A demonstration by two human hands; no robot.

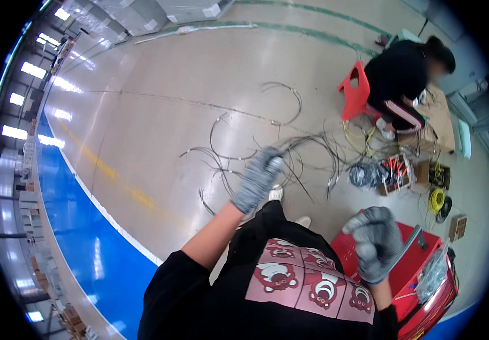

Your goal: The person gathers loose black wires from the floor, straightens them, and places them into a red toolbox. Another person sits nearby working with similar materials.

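Observation:
My left hand (258, 178), in a grey knit glove, is held out over the cables on the floor with its fingers closed. What it holds, if anything, cannot be made out. Thin dark cables (312, 137) lie in loose loops just beyond it, some with short light bands. My right hand (376, 243), gloved the same way, is raised in front of a red metal cabinet (409, 241). Its fingers are curled in toward the thumb, and anything between them is too small or hidden to name.
At the right a person (397, 73) in black sits on a red stool (356, 93) beside a wooden table (443, 119). A crate of red-handled tools (394, 173), a dark plastic bag (364, 174) and yellow cable coils (437, 199) stand nearby. Blue floor (77, 226) runs along the left.

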